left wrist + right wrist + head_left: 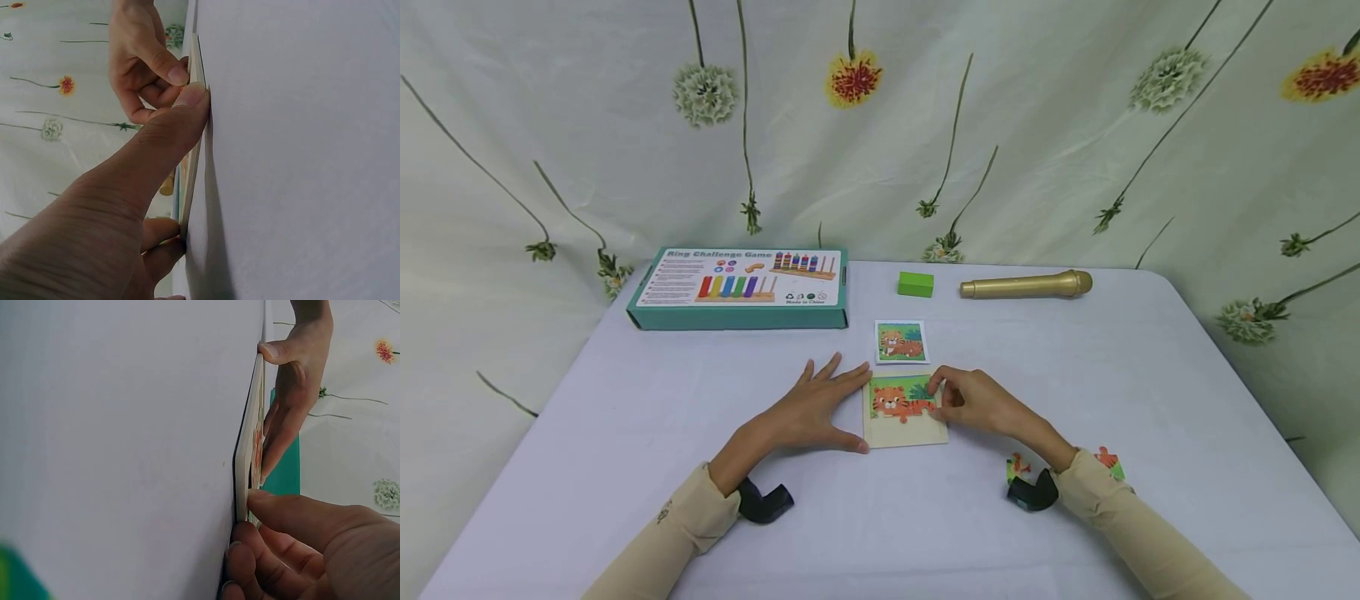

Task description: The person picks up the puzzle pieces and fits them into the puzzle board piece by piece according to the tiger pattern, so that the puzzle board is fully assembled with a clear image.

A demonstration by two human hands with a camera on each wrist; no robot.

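A pale puzzle board (904, 433) lies on the table, its upper half filled with tiger picture pieces (891, 400). My left hand (816, 410) is spread beside it, fingertips and thumb touching the board's left edge. At the board's right side, my right hand (977, 402) has thumb and forefinger curled on a puzzle piece (921, 406) at the picture's right end. In the right wrist view, the right thumb (294, 509) sits on the board's edge, other fingers curled beside it. Just above the board lies a tiger picture card (902, 342).
Near the right wrist lie two loose puzzle pieces (1017, 465), one partly behind the sleeve. At the back are a Ring Challenge Game box (737, 317), a green block (915, 284) and a gold toy microphone (1026, 287). A flowered cloth (1037, 108) hangs behind the table.
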